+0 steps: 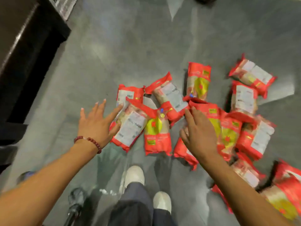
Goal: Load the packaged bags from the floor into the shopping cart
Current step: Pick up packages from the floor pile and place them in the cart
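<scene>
Red packaged bags (193, 115) heaped on grey floor (114, 51). Left hand (96, 123) splayed, thumb and forefinger touching leftmost bag (130, 128). Right hand (200, 134) flat, fingers straight, over pile, grasping nothing.

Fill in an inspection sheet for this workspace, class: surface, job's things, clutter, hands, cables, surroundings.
Surface: glossy grey floor, reflective.
Job's things: red plastic packaged bags scattered and overlapping on the floor; no shopping cart clearly seen.
Clutter: nothing seen.
Hands: left hand, with a red bead bracelet, fingers spread, thumb and fingertips at the leftmost bag; right hand reaching flat over the pile, holding nothing.
Cables: nothing seen.
Surroundings: dark brown cabinet at left; white shoes below; dark blurred object at lower left, unidentifiable.
</scene>
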A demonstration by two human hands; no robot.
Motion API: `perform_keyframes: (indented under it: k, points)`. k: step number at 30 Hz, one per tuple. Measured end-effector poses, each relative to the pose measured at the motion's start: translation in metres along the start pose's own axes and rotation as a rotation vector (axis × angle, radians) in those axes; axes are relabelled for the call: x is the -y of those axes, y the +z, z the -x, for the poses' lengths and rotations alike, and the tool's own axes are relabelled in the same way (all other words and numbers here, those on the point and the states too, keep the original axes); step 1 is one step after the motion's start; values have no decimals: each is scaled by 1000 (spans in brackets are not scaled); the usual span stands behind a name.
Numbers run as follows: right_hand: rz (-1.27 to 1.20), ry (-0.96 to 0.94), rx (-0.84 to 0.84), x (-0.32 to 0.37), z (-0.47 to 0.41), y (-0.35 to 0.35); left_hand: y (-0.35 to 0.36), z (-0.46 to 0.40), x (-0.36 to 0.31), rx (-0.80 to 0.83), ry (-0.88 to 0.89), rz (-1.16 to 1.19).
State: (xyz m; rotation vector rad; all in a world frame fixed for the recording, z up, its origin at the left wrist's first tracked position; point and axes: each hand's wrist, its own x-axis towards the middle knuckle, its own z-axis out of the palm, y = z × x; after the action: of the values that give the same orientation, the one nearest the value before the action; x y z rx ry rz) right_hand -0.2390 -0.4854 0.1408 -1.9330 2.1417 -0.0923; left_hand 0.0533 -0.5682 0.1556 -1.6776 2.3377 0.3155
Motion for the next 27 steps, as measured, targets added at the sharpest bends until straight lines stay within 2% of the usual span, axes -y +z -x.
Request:
perform_keyframes:
  k: [3,6,8,10,13,17,21,25,27]
  points:
    - [-64,41,105,-7,-18,106,104,-47,13,76,-52,38]
    - [-122,119,213,-14,-27,181,174,-80,29,197,-144,134]
    - [-169,186,300,-22,-30,232,218,-97,41,286,-133,236]
    - [-328,267,366,-25,-31,267,249,-105,50,342,-73,373]
    - [-625,345,314,-27,-30,299,277,-108,63,323,-61,567]
    - [-670,309,217,-33,-31,313,294,-102,56,244,-97,744]
    - [-707,304,185,-26,-23,291,279,-78,34,158,-172,768]
    - [-767,392,133,-12,-7,219,206,-41,17,84,-283,801]
    - [-809,367,80,0,-6,165,154,-22,14,25,-303,819]
